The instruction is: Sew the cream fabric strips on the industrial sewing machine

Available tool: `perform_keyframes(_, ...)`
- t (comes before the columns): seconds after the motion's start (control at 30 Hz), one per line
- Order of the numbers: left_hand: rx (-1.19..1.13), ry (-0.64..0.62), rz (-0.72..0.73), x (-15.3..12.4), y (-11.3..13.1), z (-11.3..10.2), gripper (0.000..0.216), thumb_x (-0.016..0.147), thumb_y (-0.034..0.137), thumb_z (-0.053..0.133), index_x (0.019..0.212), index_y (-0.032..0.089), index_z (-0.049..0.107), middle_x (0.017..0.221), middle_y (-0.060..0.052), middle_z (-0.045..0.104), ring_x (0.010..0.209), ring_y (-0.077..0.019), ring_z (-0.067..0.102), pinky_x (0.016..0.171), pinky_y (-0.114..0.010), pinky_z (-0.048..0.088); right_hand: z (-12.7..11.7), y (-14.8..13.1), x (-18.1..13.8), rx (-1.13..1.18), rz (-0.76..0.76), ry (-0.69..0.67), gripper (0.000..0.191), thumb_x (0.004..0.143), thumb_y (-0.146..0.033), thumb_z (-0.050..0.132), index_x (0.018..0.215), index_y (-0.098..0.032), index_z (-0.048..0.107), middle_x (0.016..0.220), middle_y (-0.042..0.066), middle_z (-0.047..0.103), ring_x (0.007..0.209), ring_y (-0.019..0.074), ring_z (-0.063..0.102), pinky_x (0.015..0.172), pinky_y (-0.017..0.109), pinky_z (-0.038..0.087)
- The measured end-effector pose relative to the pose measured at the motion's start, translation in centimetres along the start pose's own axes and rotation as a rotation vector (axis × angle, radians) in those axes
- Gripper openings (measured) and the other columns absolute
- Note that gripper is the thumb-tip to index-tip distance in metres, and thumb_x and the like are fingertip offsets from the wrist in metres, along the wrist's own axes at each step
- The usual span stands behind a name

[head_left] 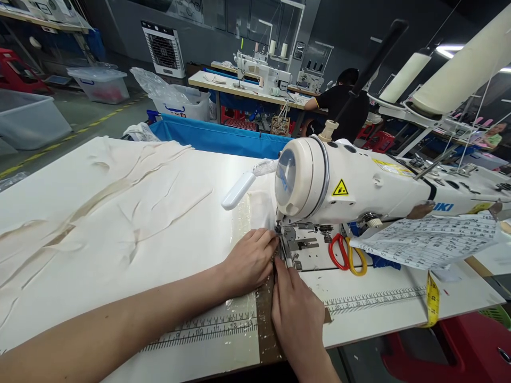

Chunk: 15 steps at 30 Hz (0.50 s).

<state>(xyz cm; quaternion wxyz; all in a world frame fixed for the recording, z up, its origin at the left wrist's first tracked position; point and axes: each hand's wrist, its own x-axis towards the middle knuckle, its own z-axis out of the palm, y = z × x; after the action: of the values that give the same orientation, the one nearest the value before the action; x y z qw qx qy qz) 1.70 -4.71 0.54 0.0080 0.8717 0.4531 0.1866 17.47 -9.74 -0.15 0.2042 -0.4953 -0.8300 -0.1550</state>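
Observation:
My left hand (253,258) rests beside the needle area of a white sewing machine (343,181), its fingers bent and pressed together by the presser foot. Just in front of the metal needle plate (305,244) is my right hand (297,306), index finger reaching toward the foot and the other fingers curled. Whatever lies between the fingertips is hidden or too small to name. A pale piece of fabric (261,207) lies behind the needle. Left of my hands, a large cream cloth (120,197) spreads in wrinkles over the white table (207,330).
Scissors with red and yellow handles (357,258) lie right of the needle plate, near a written paper sheet (431,242) and a yellow tape measure (432,300). A pale-blue handle (238,190) sticks out beside the machine head. Farther back, a person (345,106) sits among other machines.

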Motion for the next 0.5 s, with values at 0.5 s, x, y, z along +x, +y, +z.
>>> perform_keyframes(0.5,-0.147,0.252,-0.292,3.9,-6.4,-0.3,0.03,0.093,0.015,0.043,0.115,0.014,0.063,0.114,-0.009,0.064,0.107,-0.0238,0.06,0.093,-0.042,0.052,-1.8,4.0,-5.1,0.651,0.333,-0.052,0.033,0.104,-0.03,0.045,0.133,-0.023,0.06,0.11,0.01,0.075,0.095,0.0206,0.074,0.074,0.022,0.06)
